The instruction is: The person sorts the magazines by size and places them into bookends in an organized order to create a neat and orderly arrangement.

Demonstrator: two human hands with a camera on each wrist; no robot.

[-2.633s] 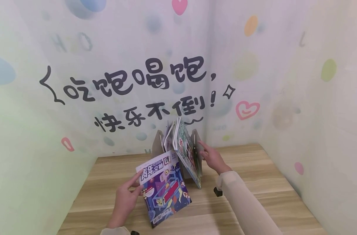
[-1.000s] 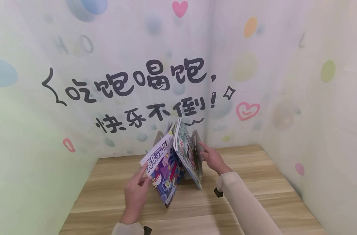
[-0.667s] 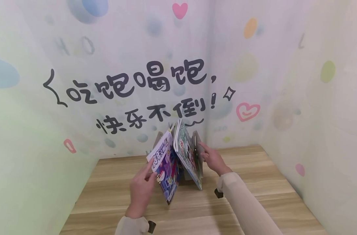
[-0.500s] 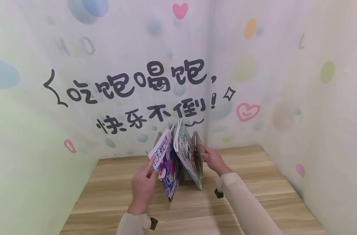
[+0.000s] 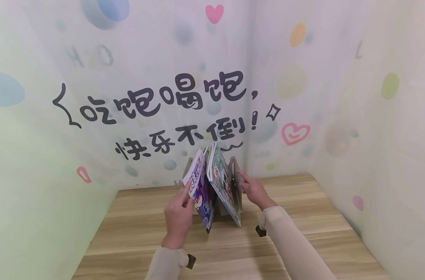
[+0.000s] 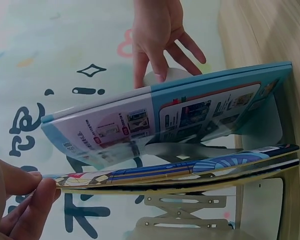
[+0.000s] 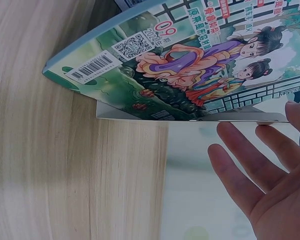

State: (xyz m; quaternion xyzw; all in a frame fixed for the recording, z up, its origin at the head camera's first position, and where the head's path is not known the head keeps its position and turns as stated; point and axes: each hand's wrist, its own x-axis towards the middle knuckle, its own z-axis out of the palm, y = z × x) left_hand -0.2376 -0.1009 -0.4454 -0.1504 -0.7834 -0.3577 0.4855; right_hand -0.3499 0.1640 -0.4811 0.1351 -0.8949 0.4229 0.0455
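Observation:
My left hand point(image 5: 179, 217) pinches the near edge of a purple-and-white magazine point(image 5: 203, 204), thumb on one side and fingers on the other. The magazine tilts, its far part inside a grey metal expandable bookend point(image 5: 236, 182). Beside it a green illustrated magazine point(image 7: 210, 75) leans in the bookend, a narrow gap between the two. In the left wrist view the bookend's scissor links point(image 6: 185, 212) show below the purple magazine. My right hand point(image 5: 256, 192) touches the bookend's right end with spread, mostly straight fingers point(image 7: 237, 187).
A wooden table point(image 5: 233, 256) carries the bookend, with a printed wall point(image 5: 156, 50) close behind and side walls left and right. More thin magazines point(image 5: 207, 153) stand between the two, largely hidden.
My left hand has moved right and away from me with the purple magazine, turning it steeper and closer to the others. My right hand stays at the bookend's right end.

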